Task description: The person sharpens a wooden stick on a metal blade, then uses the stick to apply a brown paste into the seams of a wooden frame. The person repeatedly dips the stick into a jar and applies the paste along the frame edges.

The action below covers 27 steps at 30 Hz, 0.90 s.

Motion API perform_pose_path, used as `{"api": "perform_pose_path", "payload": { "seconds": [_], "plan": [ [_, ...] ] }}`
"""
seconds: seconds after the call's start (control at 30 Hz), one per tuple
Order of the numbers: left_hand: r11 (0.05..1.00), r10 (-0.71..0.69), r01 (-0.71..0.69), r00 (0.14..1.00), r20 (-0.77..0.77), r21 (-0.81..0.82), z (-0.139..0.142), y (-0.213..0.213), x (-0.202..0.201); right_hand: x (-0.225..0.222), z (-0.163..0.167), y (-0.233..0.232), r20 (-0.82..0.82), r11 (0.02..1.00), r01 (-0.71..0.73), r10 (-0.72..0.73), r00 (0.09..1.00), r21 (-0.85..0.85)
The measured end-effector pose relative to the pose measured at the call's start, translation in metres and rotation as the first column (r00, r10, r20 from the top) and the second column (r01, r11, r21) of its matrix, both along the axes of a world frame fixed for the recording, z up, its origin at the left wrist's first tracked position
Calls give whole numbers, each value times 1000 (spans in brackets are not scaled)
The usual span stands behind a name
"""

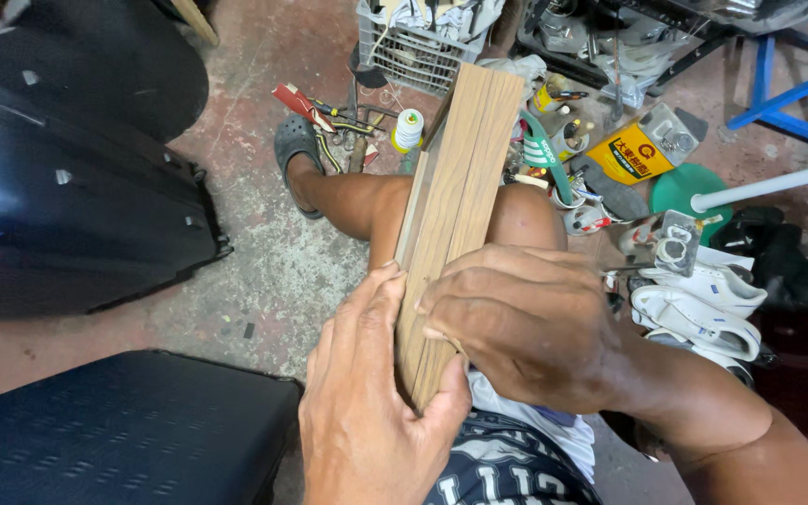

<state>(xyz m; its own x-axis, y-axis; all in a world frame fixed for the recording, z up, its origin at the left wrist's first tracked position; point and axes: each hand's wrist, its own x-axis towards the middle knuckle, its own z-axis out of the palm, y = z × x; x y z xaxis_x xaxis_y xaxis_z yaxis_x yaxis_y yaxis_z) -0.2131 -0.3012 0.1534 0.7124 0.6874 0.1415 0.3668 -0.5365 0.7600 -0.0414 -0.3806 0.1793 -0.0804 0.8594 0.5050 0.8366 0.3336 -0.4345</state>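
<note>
The left hand (367,393) enters from the lower edge of the view, palm turned toward the right, and lies flat against the left face of a stack of wood-grain strips (455,206). Its fingers (367,304) are extended and held close together, pointing up along the stack; the thumb wraps under the near end of the strips. The hand presses and supports the stack and does not enclose it.

The right hand (526,323) comes in from the lower right, forearm angled across the thigh. It is curled over the right side and the narrow top edges of the stack. Its fingers (465,281) are bent to a narrow grip, with the tips resting on the strip edges just beside the left hand's fingertips. Together the two hands clamp the near end of the stack between them.

The wood-grain strips stand on edge, several layers pressed face to face, and run from the lap up and away over the bare knee (526,215), tilted slightly to the right. The far end projects above a cluttered floor.

On the concrete floor (264,271) beyond the knee lie a spool of thread (408,129), a red-handled tool (306,105), a yellow can (633,154) and white sneakers (699,304). A wire basket (413,51) stands at the top. Dark suitcases (77,178) occupy the left side. One foot in a grey clog (294,150) rests on the floor.
</note>
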Motion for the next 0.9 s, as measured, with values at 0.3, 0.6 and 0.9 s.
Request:
{"api": "perform_pose_path", "payload": {
  "seconds": [0.3,0.6,0.9],
  "plan": [
    [986,56,-52,998,-25,156,18,5,-7,-10,4,0,-232,988,113,-87,969,102],
    [972,137,-130,990,-23,198,29,10,-10,16,-32,-36,-795,865,380,36,605,328],
    [930,318,-299,946,-62,213,70,54,-36,54,-84,-67,-858,877,363,98,504,313]
  ]
}}
